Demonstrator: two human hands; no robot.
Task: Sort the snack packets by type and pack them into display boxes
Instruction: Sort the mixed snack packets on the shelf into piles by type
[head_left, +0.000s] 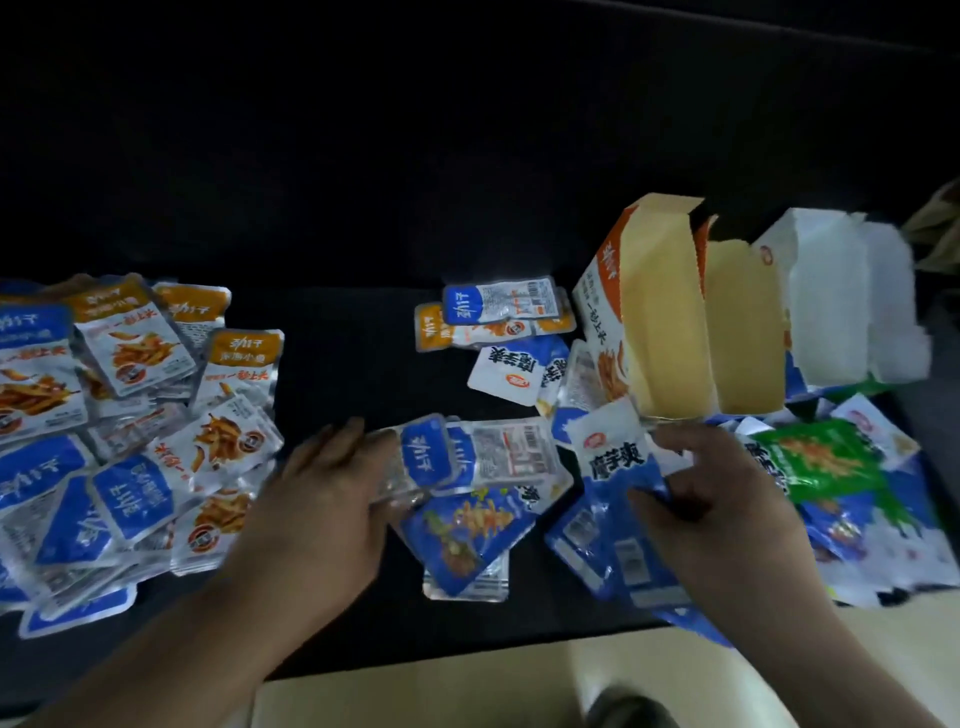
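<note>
My left grip (322, 499) pinches a fanned stack of blue-topped packets (467, 457) at lower centre. My right grip (727, 504) curls round blue-and-white packets (615, 457). The display boxes (670, 312) stand open at upper right. The packets look light, limp and slippery, so I judge their sealed edges the best hold.

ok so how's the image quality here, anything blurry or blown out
Head view: dim overall, dark surface nearly black; the white box is blown out and smeared; the left hand, gripping a blue-topped stack, and right hand, pinching blue packets, are soft with motion blur; print on the left pile reads fairly sharp.
</note>
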